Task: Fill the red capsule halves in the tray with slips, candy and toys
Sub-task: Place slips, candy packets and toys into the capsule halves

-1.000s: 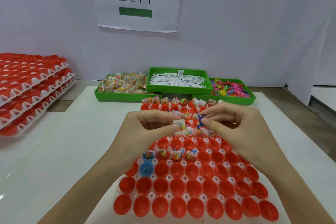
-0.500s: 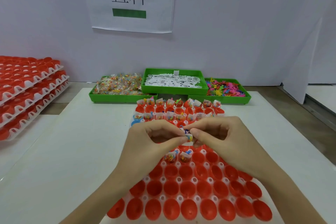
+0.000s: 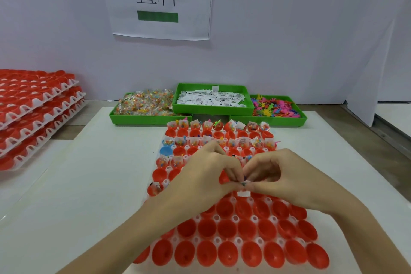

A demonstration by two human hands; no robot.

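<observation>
While both hands meet over the middle of the tray, the left hand [image 3: 206, 176] curls its fingers and pinches small pieces at its fingertips, and the right hand [image 3: 280, 176] does the same from the other side, so the two pinches touch above one capsule half. Between the fingertips a dark bit of toy and something pale show, and a white slip [image 3: 243, 194] pokes out just below them; what else each hand holds is hidden by the fingers.

Outward from the hands, the white tray [image 3: 239, 240] holds rows of red capsule halves [image 3: 226, 228]. Those nearest the person, three or so rows, look empty. Beyond the hands, the far rows alternate: some rows carry halves [image 3: 195, 125] stuffed with slips, candy and coloured toys, while the rows between them look bare or are too small to judge. One blue half [image 3: 167, 151] sits at the left edge among the red.

By my reading, the far part of the tray is done, the current fill is about mid-tray, and the near rows remain.

Further out stand three green bins: candy [image 3: 144, 104] on the left, slips [image 3: 211, 99] in the middle, toys [image 3: 275, 109] on the right. Stacked trays [image 3: 33, 104] of red halves wait at far left.
</observation>
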